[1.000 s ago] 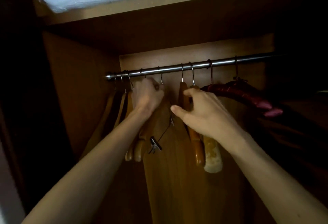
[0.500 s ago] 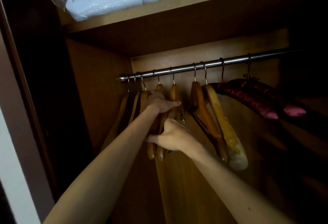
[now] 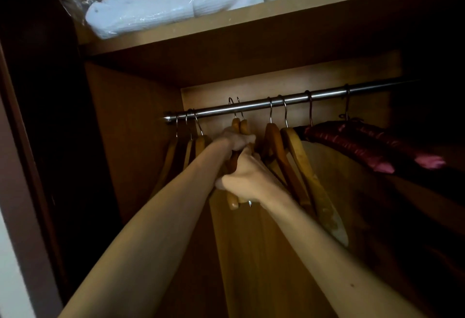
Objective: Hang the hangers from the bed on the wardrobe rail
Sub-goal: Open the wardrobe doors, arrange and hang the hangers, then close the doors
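A steel rail (image 3: 254, 106) runs across the open wardrobe. Two wooden hangers (image 3: 240, 126) stand side by side at its middle, their hooks raised above the rail. My left hand (image 3: 235, 139) grips them just below the hooks. My right hand (image 3: 242, 179) holds their lower arms from the right. Three wooden hangers (image 3: 192, 146) hang at the rail's left end. Two more wooden hangers (image 3: 289, 156) hang to the right of my hands.
Dark red padded hangers (image 3: 352, 141) hang at the rail's right. A shelf (image 3: 251, 23) above the rail carries a white bundle in clear plastic (image 3: 176, 8). The wardrobe's side wall (image 3: 130, 141) stands close on the left.
Both hands closed on the two middle hangers and lifted them, so their hooks now stand above the rail. The view shifted, so the rail sits further right.
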